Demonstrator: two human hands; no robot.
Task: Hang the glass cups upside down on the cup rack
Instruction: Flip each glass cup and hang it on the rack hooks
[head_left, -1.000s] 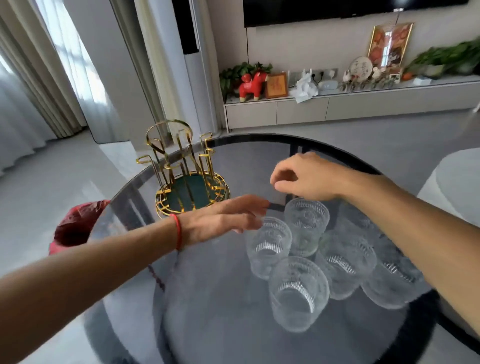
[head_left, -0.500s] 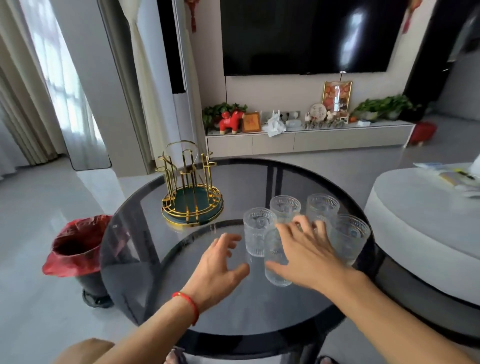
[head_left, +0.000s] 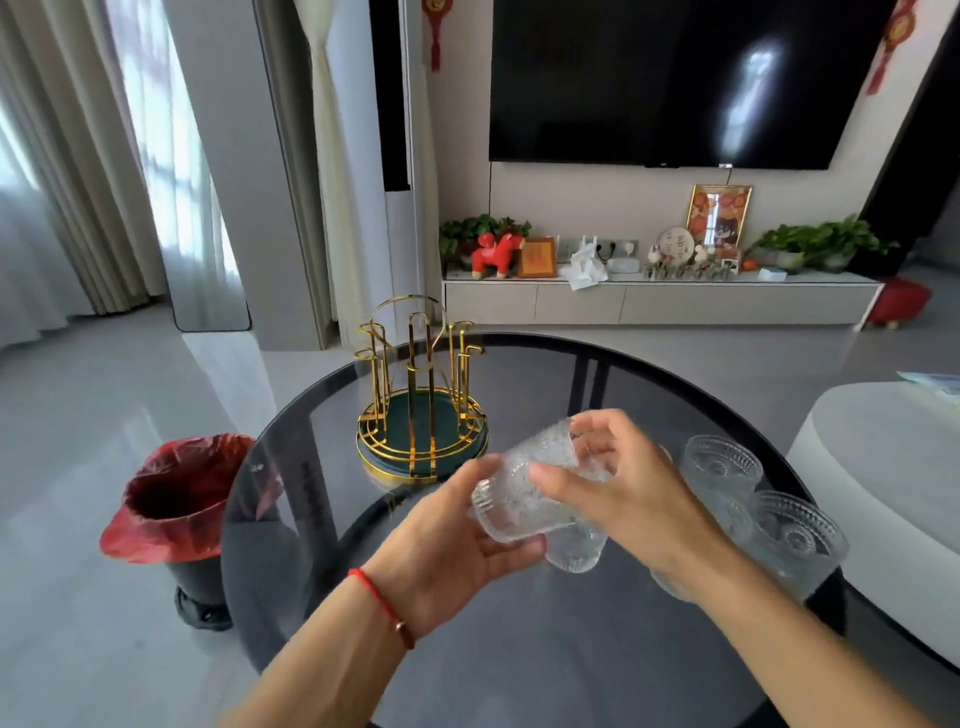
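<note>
Over the dark round bench (head_left: 322, 499), both hands, left (head_left: 457, 545) and right (head_left: 618, 499), hold one tilted cup (head_left: 524, 493) near the gold rack (head_left: 421, 400).

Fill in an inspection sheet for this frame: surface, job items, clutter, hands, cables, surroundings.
Surface: round dark glass table, reflective.
Job's things: gold cup rack on a green base, no cup hung on it; held glass cup, tilted above the table; more glass cups standing at the right.
Clutter: nothing seen on the table.
Hands: left hand under the cup, right hand gripping it from the right, both sets of fingers on it.
Cables: nothing seen near the table.
Surroundings: red-lined bin on the floor at left; TV and cabinet behind; pale round seat at right.
</note>
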